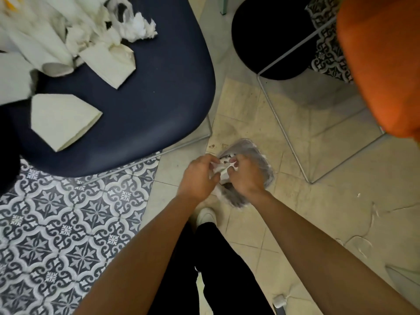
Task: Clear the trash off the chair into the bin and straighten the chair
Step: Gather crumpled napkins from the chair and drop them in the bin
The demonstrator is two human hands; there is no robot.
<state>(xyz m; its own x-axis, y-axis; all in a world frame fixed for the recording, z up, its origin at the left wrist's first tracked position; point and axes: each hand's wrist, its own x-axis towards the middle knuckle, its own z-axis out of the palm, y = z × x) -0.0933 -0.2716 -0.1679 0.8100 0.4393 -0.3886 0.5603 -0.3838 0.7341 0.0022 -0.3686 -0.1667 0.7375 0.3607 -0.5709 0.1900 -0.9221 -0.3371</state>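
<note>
A dark blue chair seat (147, 98) fills the upper left, strewn with several pale paper bags (63, 123) and crumpled white tissue (138, 26). Low in the middle, my left hand (197, 176) and my right hand (245, 176) meet over a small bin lined with a grey plastic bag (256, 153) on the floor. Both hands pinch a wad of crumpled white paper (221, 169) between them, just above the bin's mouth. Most of the bin is hidden by my hands.
An orange chair (381, 64) on a thin metal frame (286, 137) stands at the right. A round black object (268, 35) lies behind it. My white shoe (205, 215) and black trousers are below the hands. Patterned tiles cover the floor at left.
</note>
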